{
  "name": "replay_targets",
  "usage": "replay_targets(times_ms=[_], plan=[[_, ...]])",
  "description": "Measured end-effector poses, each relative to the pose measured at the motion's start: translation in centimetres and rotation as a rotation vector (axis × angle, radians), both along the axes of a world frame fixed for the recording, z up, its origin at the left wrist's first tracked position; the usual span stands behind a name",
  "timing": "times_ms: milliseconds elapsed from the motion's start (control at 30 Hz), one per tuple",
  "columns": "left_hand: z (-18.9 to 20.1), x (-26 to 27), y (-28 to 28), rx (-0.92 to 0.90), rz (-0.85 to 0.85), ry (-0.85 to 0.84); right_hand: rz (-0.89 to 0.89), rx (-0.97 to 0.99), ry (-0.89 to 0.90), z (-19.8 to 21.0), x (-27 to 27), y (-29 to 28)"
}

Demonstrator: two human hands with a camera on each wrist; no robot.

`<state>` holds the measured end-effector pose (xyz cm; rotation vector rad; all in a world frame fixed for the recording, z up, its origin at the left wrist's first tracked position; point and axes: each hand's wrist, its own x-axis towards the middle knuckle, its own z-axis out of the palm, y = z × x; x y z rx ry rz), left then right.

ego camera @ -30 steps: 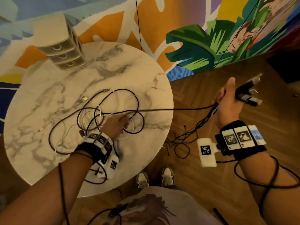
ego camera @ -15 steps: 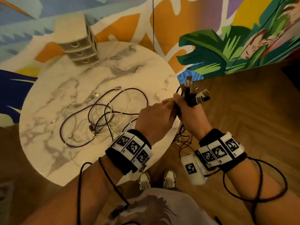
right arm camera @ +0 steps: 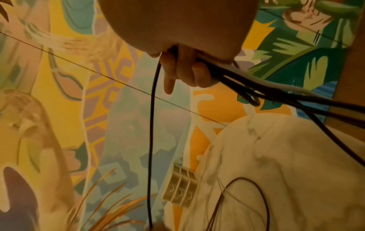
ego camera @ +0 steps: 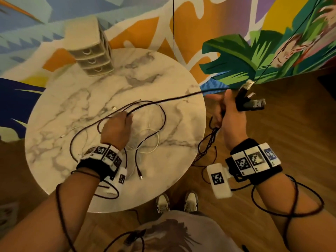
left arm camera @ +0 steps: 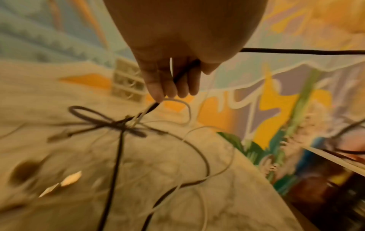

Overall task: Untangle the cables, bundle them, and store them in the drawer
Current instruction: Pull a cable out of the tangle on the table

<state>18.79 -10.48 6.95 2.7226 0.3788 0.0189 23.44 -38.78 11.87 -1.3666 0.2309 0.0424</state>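
Dark cables (ego camera: 160,113) and thin white cables (ego camera: 151,140) lie tangled on the round marble table (ego camera: 72,99). Over the tangle, my left hand (ego camera: 118,128) grips a dark cable (left arm camera: 183,73) that runs taut to the right. Off the table's right edge, my right hand (ego camera: 229,113) holds a bunch of dark cables (right arm camera: 237,81) with a white one among them. Their USB plugs (ego camera: 252,102) stick out above the fist and loose lengths (ego camera: 209,142) hang toward the floor. A small beige three-drawer unit (ego camera: 91,53) stands at the table's far edge with its drawers closed.
A painted mural wall (ego camera: 236,42) runs behind the table. Wooden floor (ego camera: 291,115) lies to the right, and my shoes (ego camera: 178,202) show below the table's near edge. Camera leads wrap both forearms.
My hands were together at the table's right edge. The left one has gone back over the tangle and taken a dark cable, and the right has pulled away to the right, stretching it.
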Motion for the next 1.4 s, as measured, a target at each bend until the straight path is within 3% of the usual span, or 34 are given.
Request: replay_targets(times_ms=[167,300,367,433,567,667,733,800,900,1033,1167,1267,1333,1400], plan=[[2.8,-1.4,-6.3,0.265,-0.350,-0.064,0.342,-0.137,0.035,-0.8,-1.3,3.9],[3.3,-2.2,-8.4,0.293,-0.428,-0.123,0.586,-0.361,0.168,-2.9,-2.9,5.5],[2.9,-2.4,-8.5,0.273,-0.448,-0.158,0.624,-0.510,0.184,-3.4,-3.4,5.3],[1.8,-2.3,-7.8,0.197,-0.414,-0.126,0.552,-0.588,0.167,-3.5,-3.2,4.4],[-0.2,-1.5,-6.0,0.050,-0.303,0.065,0.309,-0.531,0.154,-2.4,-1.5,1.7],[1.3,-0.2,-6.9,-0.088,-0.317,0.024,0.216,-0.644,0.120,-1.6,-0.5,-0.9],[3.0,0.7,-8.9,-0.345,-0.295,0.000,0.141,-0.668,0.128,-1.3,-0.2,-2.4],[4.0,1.1,-11.7,-0.635,-0.278,0.108,0.064,-0.633,0.138,-0.9,-0.3,-4.1],[2.6,0.5,-15.2,-0.795,-0.362,0.336,0.003,-0.638,0.139,-0.6,-0.8,-7.1],[-1.3,-1.1,-18.0,-0.685,-0.425,0.594,-0.092,-0.614,0.151,-0.5,-2.3,-11.0],[-4.7,-2.1,-19.8,-0.343,-0.601,0.802,-0.146,-0.616,0.156,-0.4,-3.7,-13.9],[-6.1,-1.6,-21.0,-0.024,-0.687,0.829,-0.126,-0.578,0.148,-0.4,-4.3,-14.8],[-5.6,-1.0,-22.2,-0.031,-0.731,0.774,-0.086,-0.525,0.126,-0.4,-4.6,-15.0],[-3.5,-0.2,-23.8,-0.192,-0.774,0.559,-0.033,-0.479,0.083,0.1,-4.9,-14.7]])
